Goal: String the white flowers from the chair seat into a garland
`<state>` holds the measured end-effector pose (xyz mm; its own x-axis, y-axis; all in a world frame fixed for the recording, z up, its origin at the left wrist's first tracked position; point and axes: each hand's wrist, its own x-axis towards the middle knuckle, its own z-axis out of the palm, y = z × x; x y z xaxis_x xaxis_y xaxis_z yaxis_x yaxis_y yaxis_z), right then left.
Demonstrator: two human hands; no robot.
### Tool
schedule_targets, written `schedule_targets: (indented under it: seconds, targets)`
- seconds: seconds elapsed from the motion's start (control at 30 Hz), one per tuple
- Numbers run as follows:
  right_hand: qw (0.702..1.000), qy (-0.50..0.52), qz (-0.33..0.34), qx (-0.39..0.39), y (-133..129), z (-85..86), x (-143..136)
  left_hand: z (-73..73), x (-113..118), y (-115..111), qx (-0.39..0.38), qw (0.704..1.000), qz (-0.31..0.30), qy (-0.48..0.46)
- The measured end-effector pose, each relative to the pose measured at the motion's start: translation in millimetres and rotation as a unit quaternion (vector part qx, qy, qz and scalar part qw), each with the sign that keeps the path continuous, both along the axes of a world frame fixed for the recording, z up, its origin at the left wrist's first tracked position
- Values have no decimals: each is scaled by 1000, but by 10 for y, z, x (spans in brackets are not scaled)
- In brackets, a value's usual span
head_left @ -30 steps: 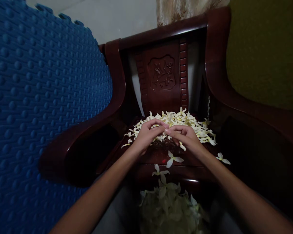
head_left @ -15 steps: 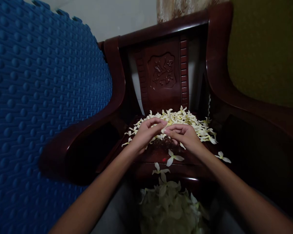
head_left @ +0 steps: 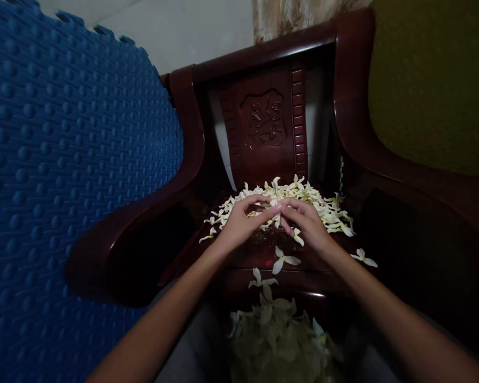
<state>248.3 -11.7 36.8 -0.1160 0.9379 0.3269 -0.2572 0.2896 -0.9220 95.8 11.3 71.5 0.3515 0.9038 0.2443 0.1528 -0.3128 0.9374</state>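
A heap of pale cream flowers (head_left: 327,210) lies on the seat of a dark red wooden chair. Over the heap's front side my left hand (head_left: 245,218) and my right hand (head_left: 305,218) meet at the fingertips. Both pinch one cream flower (head_left: 277,192), whose petals stick up above the fingers; its lower part is hidden by them. A loose flower (head_left: 298,237) lies just under my right hand. Closer to me, another flower (head_left: 283,260) rests near the seat's front, with a small red spot (head_left: 268,263) beside it.
More flowers (head_left: 279,335) are piled low in front of the seat, in shadow. A single flower (head_left: 364,258) lies to the right. Wooden armrests (head_left: 120,229) flank the seat, and a blue studded foam mat (head_left: 83,133) stands at the left.
The fingertips of both hands have come together around the flower, my left thumb moving right to touch my right fingers. The view has shifted slightly.
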Motion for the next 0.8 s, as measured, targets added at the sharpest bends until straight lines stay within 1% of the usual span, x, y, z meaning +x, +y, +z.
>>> schedule_targets:
  seconds: [0.2,0.3,0.37,0.43,0.6,0.8]
  targets:
    - [1000,21,6,-16,-22,-10,-14,-35,-27,47,-16,1000,6,-25]
    - [999,35,5,-21,-23,-30,-14,-59,-48,87,-6,998,50,-26]
    - [999,41,6,-19,-19,-43,-14,-72,-69,119,14,996,91,-14]
    - [999,44,5,-15,-13,-52,-13,-77,-97,148,33,992,118,-11]
    - [1000,27,-14,-5,1,-70,-11,-45,-166,187,58,985,156,-52]
    - [999,20,-26,-20,17,-101,-10,12,-201,176,42,972,193,-124]
